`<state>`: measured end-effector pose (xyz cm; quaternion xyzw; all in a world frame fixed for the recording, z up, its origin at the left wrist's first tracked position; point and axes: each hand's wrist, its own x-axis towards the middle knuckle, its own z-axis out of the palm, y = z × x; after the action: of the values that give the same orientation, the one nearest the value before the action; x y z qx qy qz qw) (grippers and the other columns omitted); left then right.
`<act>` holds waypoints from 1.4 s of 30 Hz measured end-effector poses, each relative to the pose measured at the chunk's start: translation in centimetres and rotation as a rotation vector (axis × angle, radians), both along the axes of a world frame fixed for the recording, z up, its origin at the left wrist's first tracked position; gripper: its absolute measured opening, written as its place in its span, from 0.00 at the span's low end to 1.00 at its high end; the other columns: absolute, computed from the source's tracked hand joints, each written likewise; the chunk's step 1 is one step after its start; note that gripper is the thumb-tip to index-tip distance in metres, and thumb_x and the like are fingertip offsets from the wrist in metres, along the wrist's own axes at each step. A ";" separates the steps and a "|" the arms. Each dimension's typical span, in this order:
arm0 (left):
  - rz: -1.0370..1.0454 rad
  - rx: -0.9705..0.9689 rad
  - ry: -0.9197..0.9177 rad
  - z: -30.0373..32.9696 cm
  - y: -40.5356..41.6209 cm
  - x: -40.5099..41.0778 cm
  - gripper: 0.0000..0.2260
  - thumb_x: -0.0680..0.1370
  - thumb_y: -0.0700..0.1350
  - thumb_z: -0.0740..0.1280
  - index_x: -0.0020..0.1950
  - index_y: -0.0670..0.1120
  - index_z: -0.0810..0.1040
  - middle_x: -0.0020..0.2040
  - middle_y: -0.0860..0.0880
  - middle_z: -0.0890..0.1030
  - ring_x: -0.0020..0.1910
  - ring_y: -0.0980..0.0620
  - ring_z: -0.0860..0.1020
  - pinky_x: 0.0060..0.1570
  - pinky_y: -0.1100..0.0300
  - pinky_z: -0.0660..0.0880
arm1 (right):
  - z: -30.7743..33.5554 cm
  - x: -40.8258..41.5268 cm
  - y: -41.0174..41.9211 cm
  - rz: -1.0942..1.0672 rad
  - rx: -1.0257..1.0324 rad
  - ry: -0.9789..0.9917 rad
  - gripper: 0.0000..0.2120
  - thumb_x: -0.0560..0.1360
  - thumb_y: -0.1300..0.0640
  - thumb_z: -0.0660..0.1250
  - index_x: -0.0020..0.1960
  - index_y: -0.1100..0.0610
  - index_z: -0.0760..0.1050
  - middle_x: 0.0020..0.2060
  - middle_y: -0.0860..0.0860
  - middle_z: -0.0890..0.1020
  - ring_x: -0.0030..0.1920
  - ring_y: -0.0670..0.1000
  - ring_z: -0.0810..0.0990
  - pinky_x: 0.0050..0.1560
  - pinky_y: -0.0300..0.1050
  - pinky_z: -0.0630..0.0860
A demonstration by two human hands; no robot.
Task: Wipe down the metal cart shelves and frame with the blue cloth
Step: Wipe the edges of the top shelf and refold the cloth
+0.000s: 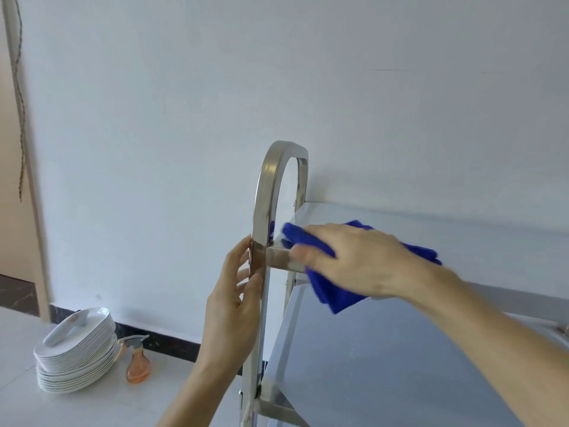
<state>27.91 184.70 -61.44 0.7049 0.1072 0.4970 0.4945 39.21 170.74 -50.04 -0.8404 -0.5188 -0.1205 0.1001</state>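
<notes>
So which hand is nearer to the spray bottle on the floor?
Left. The left hand grips the cart's upright post, above and right of the spray bottle. The right hand presses the blue cloth on the top shelf, farther right.

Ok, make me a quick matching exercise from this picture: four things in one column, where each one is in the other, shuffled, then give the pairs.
Things:
1. blue cloth
2. left hand
3. stack of white plates
4. spray bottle

Places:
A. gripping the cart's upright post
B. on the floor, far left
C. under the right hand, at the top shelf's corner
D. on the floor, just right of the plates

Pairs: 1-C, 2-A, 3-B, 4-D
</notes>
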 end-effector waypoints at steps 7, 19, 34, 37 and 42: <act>-0.064 -0.009 -0.019 -1.1 0.3 0.3 0.23 0.82 0.48 0.61 0.72 0.71 0.65 0.61 0.59 0.81 0.63 0.56 0.78 0.59 0.47 0.78 | -3.4 -1.1 2.5 -0.060 0.106 -0.533 0.40 0.73 0.24 0.50 0.72 0.52 0.62 0.61 0.49 0.79 0.60 0.55 0.78 0.53 0.51 0.72; -0.139 -0.062 -0.051 -1.6 1.3 0.6 0.24 0.83 0.43 0.61 0.70 0.71 0.68 0.60 0.56 0.81 0.58 0.54 0.80 0.52 0.54 0.78 | -6.6 2.8 -5.3 -0.154 0.426 -0.819 0.33 0.61 0.55 0.81 0.65 0.56 0.78 0.52 0.51 0.84 0.48 0.57 0.84 0.47 0.53 0.79; -0.148 -0.057 -0.098 -1.2 1.4 0.2 0.23 0.80 0.44 0.65 0.69 0.67 0.72 0.55 0.51 0.84 0.53 0.50 0.82 0.43 0.62 0.79 | -6.9 5.5 -9.2 -0.072 0.519 -0.935 0.24 0.74 0.56 0.72 0.70 0.50 0.75 0.58 0.47 0.83 0.52 0.54 0.84 0.50 0.50 0.77; -0.047 0.037 -0.039 -0.8 0.9 0.1 0.22 0.81 0.41 0.63 0.72 0.60 0.71 0.60 0.55 0.80 0.57 0.53 0.80 0.52 0.56 0.80 | -6.3 7.3 -15.1 -0.169 0.486 -0.862 0.23 0.75 0.46 0.70 0.68 0.52 0.77 0.57 0.48 0.84 0.53 0.57 0.84 0.55 0.54 0.75; 0.281 0.456 -0.147 2.9 -2.3 -0.4 0.20 0.78 0.33 0.66 0.68 0.50 0.73 0.64 0.53 0.70 0.64 0.63 0.69 0.63 0.66 0.69 | -3.5 5.5 -18.2 -0.095 0.238 -0.289 0.32 0.75 0.24 0.50 0.73 0.38 0.67 0.66 0.26 0.71 0.67 0.37 0.70 0.64 0.46 0.67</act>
<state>27.55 182.38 -58.57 0.7382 0.0529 0.6219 0.2559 44.70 152.55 -53.55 -0.8201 -0.4697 -0.3050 0.1173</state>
